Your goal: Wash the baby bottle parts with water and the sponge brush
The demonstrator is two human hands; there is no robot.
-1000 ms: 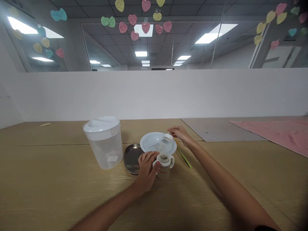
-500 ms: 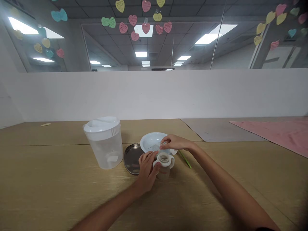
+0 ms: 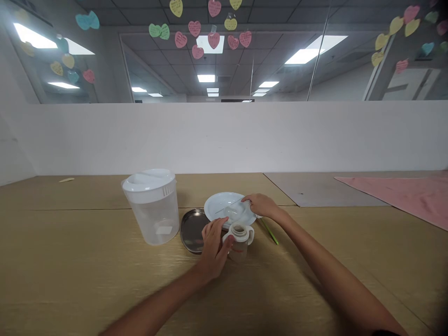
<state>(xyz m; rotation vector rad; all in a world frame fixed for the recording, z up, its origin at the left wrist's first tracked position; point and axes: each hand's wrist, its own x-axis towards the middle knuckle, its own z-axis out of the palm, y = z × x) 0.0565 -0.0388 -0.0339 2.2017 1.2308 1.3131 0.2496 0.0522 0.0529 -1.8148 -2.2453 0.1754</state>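
A small translucent bottle point(image 3: 239, 252) with a white collar and side handles stands upright, its round mouth uncovered. My left hand point(image 3: 214, 245) is closed against its left side, thumb on the collar and fingers beyond. Just behind is a pale blue-white bowl point(image 3: 213, 201). A clear, domed piece point(image 3: 235, 213) lies in it, hard to make out. Over the bowl's right side, my right hand point(image 3: 262, 205) has its fingers pinched together at the end of a thin pale line. What they hold is too small to name.
A translucent lidded bucket point(image 3: 152, 217) stands left of a dark metal tray point(image 3: 192, 232). Right of the bottle lies a thin green stick point(image 3: 269, 232). Farther off are a pale wooden piece point(image 3: 66, 179) and a pink cloth point(image 3: 413, 191). A white wall point(image 3: 224, 137) rises behind the table.
My right hand has moved slightly right, from above the bowl's middle to its right side. The clear piece it was at now shows in the bowl. My left hand stays on the bottle.
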